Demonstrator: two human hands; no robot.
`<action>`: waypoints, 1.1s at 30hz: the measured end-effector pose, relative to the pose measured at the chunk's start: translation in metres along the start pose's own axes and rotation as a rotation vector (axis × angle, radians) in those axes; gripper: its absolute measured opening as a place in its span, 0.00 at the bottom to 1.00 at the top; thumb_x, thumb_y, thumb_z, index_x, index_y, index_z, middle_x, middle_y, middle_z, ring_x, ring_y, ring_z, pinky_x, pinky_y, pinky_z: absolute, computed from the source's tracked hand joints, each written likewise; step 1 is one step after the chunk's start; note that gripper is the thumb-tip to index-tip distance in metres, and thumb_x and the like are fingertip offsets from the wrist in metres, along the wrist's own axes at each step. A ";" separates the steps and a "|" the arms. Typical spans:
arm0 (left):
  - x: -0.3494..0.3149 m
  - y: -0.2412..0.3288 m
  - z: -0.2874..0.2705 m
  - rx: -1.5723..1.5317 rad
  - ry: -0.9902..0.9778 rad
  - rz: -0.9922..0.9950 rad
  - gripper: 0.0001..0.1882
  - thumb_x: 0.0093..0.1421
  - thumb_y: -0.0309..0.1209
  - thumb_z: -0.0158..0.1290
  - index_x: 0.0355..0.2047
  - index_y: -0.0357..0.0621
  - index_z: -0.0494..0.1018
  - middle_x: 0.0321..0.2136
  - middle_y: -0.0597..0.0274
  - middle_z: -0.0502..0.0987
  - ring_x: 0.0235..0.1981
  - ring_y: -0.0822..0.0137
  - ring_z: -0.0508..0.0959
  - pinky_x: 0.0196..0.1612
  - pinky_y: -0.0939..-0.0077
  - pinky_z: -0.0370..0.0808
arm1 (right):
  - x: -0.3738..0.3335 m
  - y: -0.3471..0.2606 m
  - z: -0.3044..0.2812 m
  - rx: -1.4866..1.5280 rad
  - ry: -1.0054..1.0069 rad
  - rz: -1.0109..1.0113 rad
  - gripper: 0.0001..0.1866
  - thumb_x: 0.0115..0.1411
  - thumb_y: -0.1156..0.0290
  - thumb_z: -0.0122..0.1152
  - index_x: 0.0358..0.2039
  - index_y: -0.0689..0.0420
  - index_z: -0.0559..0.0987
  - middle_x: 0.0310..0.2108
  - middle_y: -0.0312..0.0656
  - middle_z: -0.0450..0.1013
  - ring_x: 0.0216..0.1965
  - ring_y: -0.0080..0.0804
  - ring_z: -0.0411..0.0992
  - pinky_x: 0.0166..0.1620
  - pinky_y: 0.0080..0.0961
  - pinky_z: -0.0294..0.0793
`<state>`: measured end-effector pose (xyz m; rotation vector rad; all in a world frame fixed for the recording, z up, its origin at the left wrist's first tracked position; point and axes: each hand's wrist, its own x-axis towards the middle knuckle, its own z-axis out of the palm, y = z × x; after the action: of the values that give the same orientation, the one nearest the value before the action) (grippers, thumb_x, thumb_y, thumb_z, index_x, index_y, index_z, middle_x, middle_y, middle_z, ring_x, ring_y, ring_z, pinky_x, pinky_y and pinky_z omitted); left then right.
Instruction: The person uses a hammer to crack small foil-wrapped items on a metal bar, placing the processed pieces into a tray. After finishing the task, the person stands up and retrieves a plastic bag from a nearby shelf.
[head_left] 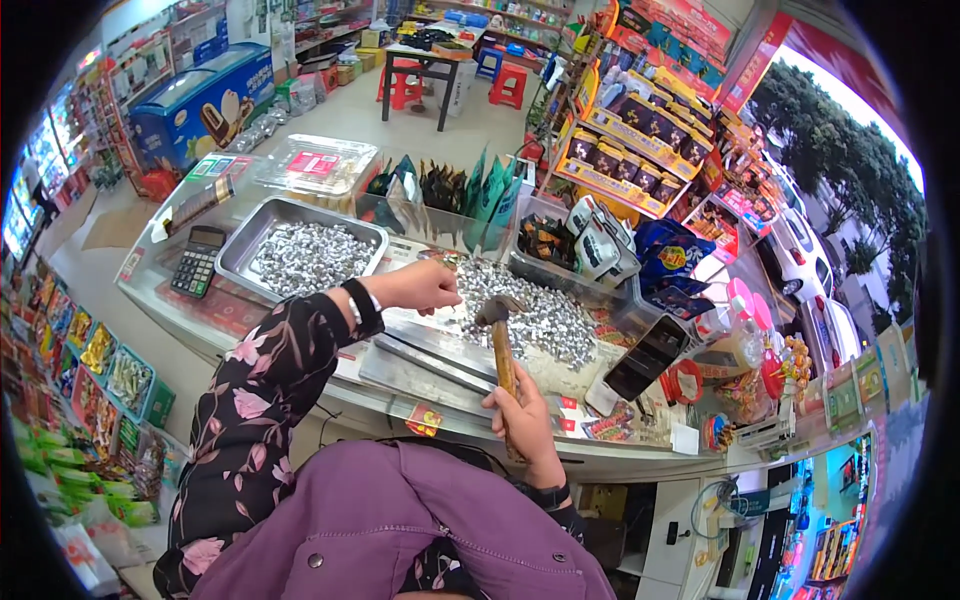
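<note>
In the head view I see one hammer (503, 350), the right hand's (522, 411) grip wrapped round its handle, head toward twelve o'clock. The left hand (425, 288) curls, perhaps holding something, I can't tell, with countless silver pieces (555, 325) at three o'clock, one steel tray (240, 235) at ten, one calculator (198, 262) beyond.

A wooden-handled hammer (503, 350) was gripped in the right hand (527, 418), its head seen against a heap of small silvery pieces (550, 325). The left hand (425, 288) was held with fingers curled near the heap's edge; whether anything was pinched there could not be told. Similar pieces (310, 258) were contained in a metal tray (232, 268), near which a calculator (198, 262) was placed.
</note>
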<state>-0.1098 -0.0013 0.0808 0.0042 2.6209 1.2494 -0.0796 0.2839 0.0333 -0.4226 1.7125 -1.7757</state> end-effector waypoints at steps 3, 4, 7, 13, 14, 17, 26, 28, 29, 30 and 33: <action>-0.022 -0.008 0.004 -0.397 0.000 -0.088 0.08 0.60 0.33 0.53 0.31 0.42 0.73 0.25 0.65 0.75 0.26 0.75 0.76 0.28 0.81 0.73 | -0.002 -0.001 0.000 -0.004 0.023 0.019 0.30 0.64 0.70 0.50 0.64 0.56 0.53 0.29 0.40 0.72 0.17 0.16 0.64 0.18 0.12 0.63; -0.033 -0.012 0.006 -0.581 0.019 -0.088 0.07 0.60 0.33 0.53 0.32 0.41 0.73 0.27 0.66 0.75 0.27 0.77 0.75 0.29 0.82 0.73 | -0.002 -0.001 0.000 -0.009 0.002 0.018 0.30 0.64 0.70 0.50 0.64 0.56 0.53 0.29 0.40 0.72 0.17 0.16 0.64 0.18 0.12 0.63; -0.060 -0.023 0.016 -0.867 0.052 -0.071 0.08 0.61 0.32 0.53 0.36 0.41 0.72 0.28 0.68 0.75 0.27 0.79 0.75 0.29 0.84 0.73 | -0.003 -0.001 0.001 -0.005 0.028 0.019 0.30 0.63 0.70 0.50 0.64 0.56 0.54 0.28 0.40 0.72 0.16 0.16 0.64 0.18 0.12 0.63; -0.089 -0.020 0.040 -0.975 0.111 -0.015 0.09 0.60 0.31 0.53 0.38 0.39 0.72 0.30 0.64 0.75 0.29 0.75 0.76 0.36 0.82 0.76 | -0.003 -0.003 0.001 -0.030 0.028 0.032 0.29 0.63 0.70 0.50 0.63 0.57 0.54 0.28 0.40 0.73 0.16 0.16 0.64 0.17 0.12 0.63; -0.090 -0.021 0.043 -0.982 0.114 -0.021 0.09 0.60 0.31 0.53 0.38 0.39 0.72 0.30 0.64 0.75 0.29 0.75 0.76 0.36 0.82 0.76 | -0.004 -0.001 0.001 -0.031 0.036 0.034 0.29 0.63 0.70 0.50 0.63 0.57 0.55 0.28 0.40 0.73 0.16 0.17 0.64 0.17 0.12 0.63; -0.085 -0.026 0.057 -0.796 0.185 0.052 0.09 0.59 0.31 0.54 0.35 0.38 0.74 0.29 0.63 0.76 0.28 0.73 0.76 0.35 0.81 0.75 | -0.006 -0.003 0.003 -0.049 0.071 0.051 0.29 0.63 0.71 0.49 0.63 0.57 0.55 0.28 0.40 0.72 0.15 0.17 0.64 0.17 0.12 0.62; -0.080 -0.036 0.076 -0.233 0.528 0.153 0.06 0.54 0.28 0.57 0.29 0.38 0.76 0.27 0.62 0.76 0.27 0.72 0.75 0.31 0.77 0.71 | -0.002 -0.005 0.010 -0.092 0.063 0.033 0.29 0.63 0.71 0.49 0.63 0.56 0.55 0.29 0.39 0.72 0.17 0.15 0.63 0.18 0.12 0.63; -0.077 -0.032 0.077 -0.225 0.521 0.117 0.06 0.54 0.28 0.57 0.29 0.38 0.76 0.27 0.62 0.76 0.27 0.71 0.75 0.32 0.77 0.71 | -0.002 -0.004 0.008 -0.089 0.066 0.034 0.29 0.63 0.71 0.50 0.64 0.56 0.55 0.29 0.39 0.72 0.17 0.15 0.63 0.18 0.12 0.63; -0.075 -0.030 0.077 -0.172 0.536 0.139 0.05 0.54 0.28 0.57 0.28 0.39 0.76 0.27 0.61 0.76 0.27 0.70 0.75 0.31 0.77 0.71 | -0.002 -0.005 0.006 -0.095 0.070 0.031 0.29 0.63 0.71 0.50 0.64 0.56 0.55 0.29 0.39 0.72 0.17 0.15 0.63 0.18 0.11 0.63; -0.076 -0.028 0.079 -0.119 0.554 0.157 0.05 0.53 0.28 0.58 0.28 0.39 0.76 0.27 0.61 0.75 0.27 0.69 0.75 0.31 0.77 0.71 | -0.003 -0.005 0.007 -0.101 0.068 0.031 0.29 0.63 0.71 0.50 0.64 0.56 0.55 0.29 0.39 0.72 0.17 0.15 0.63 0.18 0.11 0.63; -0.080 -0.027 0.082 -0.021 0.584 0.209 0.04 0.52 0.28 0.58 0.27 0.41 0.76 0.26 0.61 0.75 0.27 0.67 0.75 0.31 0.76 0.71 | -0.006 -0.007 0.008 -0.114 0.064 0.027 0.29 0.63 0.71 0.50 0.64 0.56 0.55 0.29 0.39 0.72 0.17 0.14 0.63 0.18 0.11 0.62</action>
<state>-0.0120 0.0359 0.0268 -0.1084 3.1655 1.5366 -0.0714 0.2808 0.0421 -0.3931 1.8613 -1.6947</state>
